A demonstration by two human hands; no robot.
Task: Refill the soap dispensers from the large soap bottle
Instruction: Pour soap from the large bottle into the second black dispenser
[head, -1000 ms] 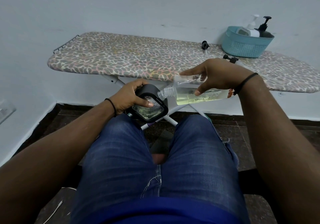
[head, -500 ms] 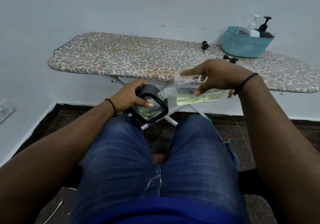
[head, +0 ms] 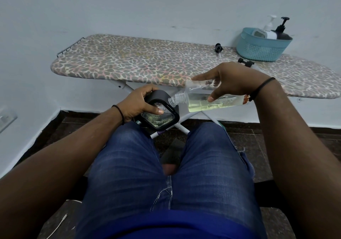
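Observation:
My left hand (head: 137, 103) grips a square black-framed glass soap dispenser (head: 160, 114) above my left knee, its open side tilted toward me. My right hand (head: 230, 79) holds the large clear soap bottle (head: 206, 100) lying almost flat, with pale yellow-green soap pooled along its lower side. The bottle's uncapped threaded neck (head: 178, 99) touches the dispenser's upper right rim. I cannot see any soap stream. Two more pump dispensers, one white (head: 268, 29) and one black (head: 282, 26), stand in the blue basket (head: 262, 49).
A leopard-print ironing board (head: 147, 61) spans the view in front of me against a pale wall. Two loose black pump heads (head: 218, 47) (head: 245, 61) lie on it near the basket. My jeans-clad knees fill the foreground over a dark tiled floor.

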